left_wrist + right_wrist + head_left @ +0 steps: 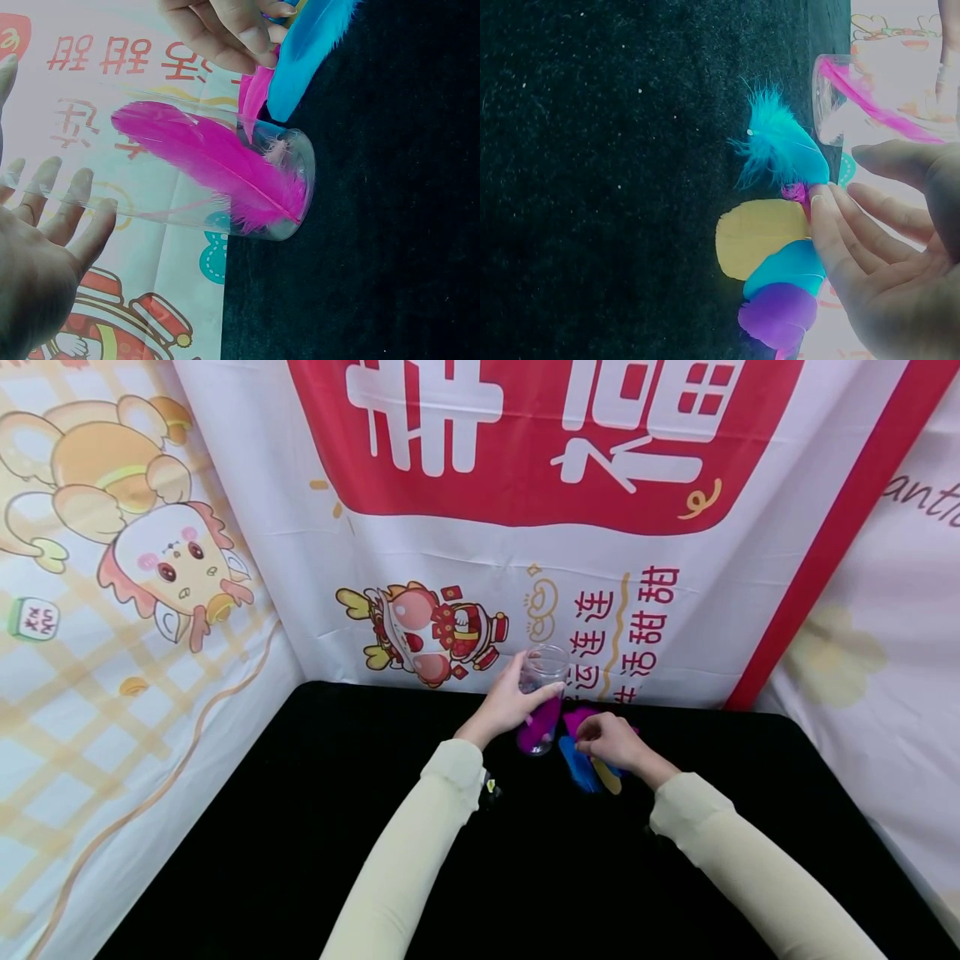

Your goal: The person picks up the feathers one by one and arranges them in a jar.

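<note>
My left hand [512,697] grips a tall clear plastic cup [546,664] near its upper part, thumb on one side and fingers on the other. Inside the cup lies a magenta feather [217,165], beside a small pale pink tuft [277,151] near the base. At the cup's right, my right hand [611,742] reaches over a group of loose feathers. Its fingertips meet the end of a blue feather [784,142], while its thumb looks apart from them. Around them lie a yellow feather [761,232], a second blue feather [787,270] and a purple feather [780,315].
The black table [360,827] spreads out in front of me. Its back edge meets a printed white and red cloth [450,543]. More printed cloth hangs at the left [142,635] and right. A small dark object with a yellow mark [491,786] shows beside my left cuff.
</note>
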Tool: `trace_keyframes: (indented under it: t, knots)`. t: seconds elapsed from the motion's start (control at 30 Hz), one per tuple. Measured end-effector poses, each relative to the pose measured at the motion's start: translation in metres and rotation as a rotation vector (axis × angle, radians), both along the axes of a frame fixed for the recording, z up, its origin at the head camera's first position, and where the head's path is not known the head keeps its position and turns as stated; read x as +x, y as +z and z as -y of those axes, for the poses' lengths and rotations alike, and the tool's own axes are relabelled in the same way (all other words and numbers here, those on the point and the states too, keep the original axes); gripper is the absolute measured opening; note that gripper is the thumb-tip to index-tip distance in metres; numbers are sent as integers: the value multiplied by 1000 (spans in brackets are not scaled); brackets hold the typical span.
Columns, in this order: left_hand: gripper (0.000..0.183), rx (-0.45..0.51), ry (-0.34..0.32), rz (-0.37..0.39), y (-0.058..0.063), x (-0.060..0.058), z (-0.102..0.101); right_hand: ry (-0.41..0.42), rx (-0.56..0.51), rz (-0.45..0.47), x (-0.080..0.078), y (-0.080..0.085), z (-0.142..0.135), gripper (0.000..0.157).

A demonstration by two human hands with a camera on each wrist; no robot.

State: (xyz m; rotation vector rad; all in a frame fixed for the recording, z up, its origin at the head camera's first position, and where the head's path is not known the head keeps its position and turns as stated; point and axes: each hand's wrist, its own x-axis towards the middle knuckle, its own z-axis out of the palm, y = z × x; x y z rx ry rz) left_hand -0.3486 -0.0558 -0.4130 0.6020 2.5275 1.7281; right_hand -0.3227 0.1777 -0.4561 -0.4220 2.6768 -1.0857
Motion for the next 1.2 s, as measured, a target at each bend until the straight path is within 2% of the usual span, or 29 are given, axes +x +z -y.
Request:
trace_keyframes:
  t: [0.5,0.9,1.03,1.2]
  knots:
    - [74,-2,0,-15,1,0,0,-21,-48,6,0,-6,7,23]
    - [72,20,-8,-13,0,-1,0,-28,-29,-34,-1,-11,14,23]
    - [71,26,-10,-2,0,-1,0,-37,-44,-1,-1,-10,15,20]
    - [74,17,-7,-5,-1,-1,0,-34,-123,88,0,-7,12,21]
